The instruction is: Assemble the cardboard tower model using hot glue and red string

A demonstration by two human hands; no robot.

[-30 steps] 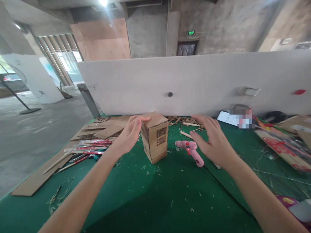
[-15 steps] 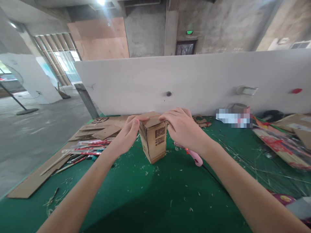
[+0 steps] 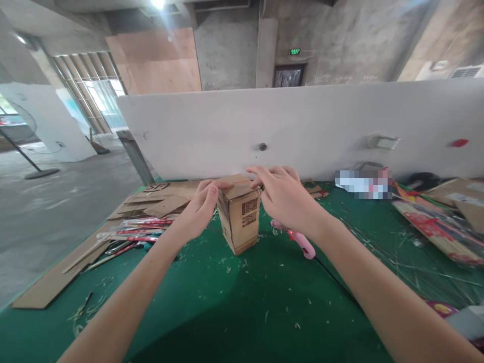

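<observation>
A small cardboard box (image 3: 244,222) with printed codes on one side stands upright on the green table (image 3: 227,307). My left hand (image 3: 204,204) grips its top left edge, thumb on the near side and fingers over the top. At the top right corner is my right hand (image 3: 280,191), its index finger raised and stretched over the top, the other fingers bent at the edge. Just right of the box lies a pink glue gun (image 3: 302,244) with a small red light and a black cord.
Cardboard pieces (image 3: 166,204) and wrapped sticks (image 3: 132,232) lie at the left. A white panel (image 3: 212,131) rises behind the table. At the right are thin strips and a bundle of flat sticks (image 3: 434,227).
My right index finger has lifted and stretched out from the box top. My left hand and the box have hardly moved.
</observation>
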